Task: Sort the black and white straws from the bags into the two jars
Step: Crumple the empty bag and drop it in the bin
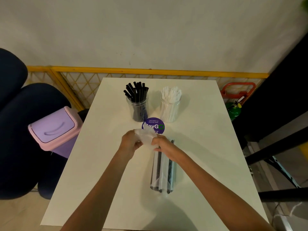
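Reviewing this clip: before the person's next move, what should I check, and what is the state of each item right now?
1. Grip: left hand and right hand both pinch the crumpled plastic: ok.
2. Straws left to sort: the bag lying on the table holds black and white straws: ok.
3. Jars upright and unmixed: black-straw jar and white-straw jar: ok.
4. Whether the crumpled plastic is that bag's mouth or a separate empty bag: cannot tell.
5. Purple bin stands beside the table's left edge: ok.
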Available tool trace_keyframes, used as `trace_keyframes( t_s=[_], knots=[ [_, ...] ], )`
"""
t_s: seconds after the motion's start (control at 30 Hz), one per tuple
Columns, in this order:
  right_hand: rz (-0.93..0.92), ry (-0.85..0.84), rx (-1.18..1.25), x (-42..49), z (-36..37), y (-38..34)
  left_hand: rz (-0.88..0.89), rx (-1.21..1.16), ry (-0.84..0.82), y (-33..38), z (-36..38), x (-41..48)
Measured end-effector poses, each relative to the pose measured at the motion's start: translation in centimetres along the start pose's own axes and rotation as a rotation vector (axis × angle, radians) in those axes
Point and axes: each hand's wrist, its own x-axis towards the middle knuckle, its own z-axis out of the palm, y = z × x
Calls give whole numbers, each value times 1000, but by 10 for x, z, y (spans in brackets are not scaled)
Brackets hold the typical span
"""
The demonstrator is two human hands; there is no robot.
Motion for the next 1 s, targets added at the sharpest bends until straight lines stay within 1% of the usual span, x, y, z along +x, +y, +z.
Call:
trace_keyframes(
  t_s=[0.07,0.1,0.17,0.23,0.33,0.4,0.47,0.53,0.57,0.63,0.7,0.77,0.83,0.9,0.93,1.0],
  knots=[
    [24,8,76,1,3,1,43,91,17,3,5,2],
    [21,23,108,3,4,0,91,194,27,2,8,3],
    [4,33,133,7,9,-3,256,454,0,0,10,3],
    [-11,17,220,8,16,-10,368,609,-29,-3,8,4],
    [-31,-10,375,9,23,-15,497,744,73,1,-3,8],
    [-45,29,494,11,28,-17,553,709,110,8,-14,14],
    [-45,135,610,15,37,-18,554,622,118,16,-23,16],
    [12,203,663,21,47,-15,535,575,128,23,-28,18],
    [54,188,675,24,54,-14,535,578,131,26,-29,18],
    [100,90,723,29,69,-15,558,654,120,29,-32,19],
    [115,35,780,32,83,-22,573,765,122,29,-35,19],
    [129,21,839,37,93,-31,663,955,189,25,-40,22],
    [139,26,851,41,100,-39,785,1047,222,21,-46,24],
    [138,40,829,47,106,-45,909,1012,162,18,-54,23],
    [138,51,834,51,108,-48,938,973,98,17,-60,22],
    [148,78,864,62,110,-51,926,928,-32,16,-74,22]
  ],
)
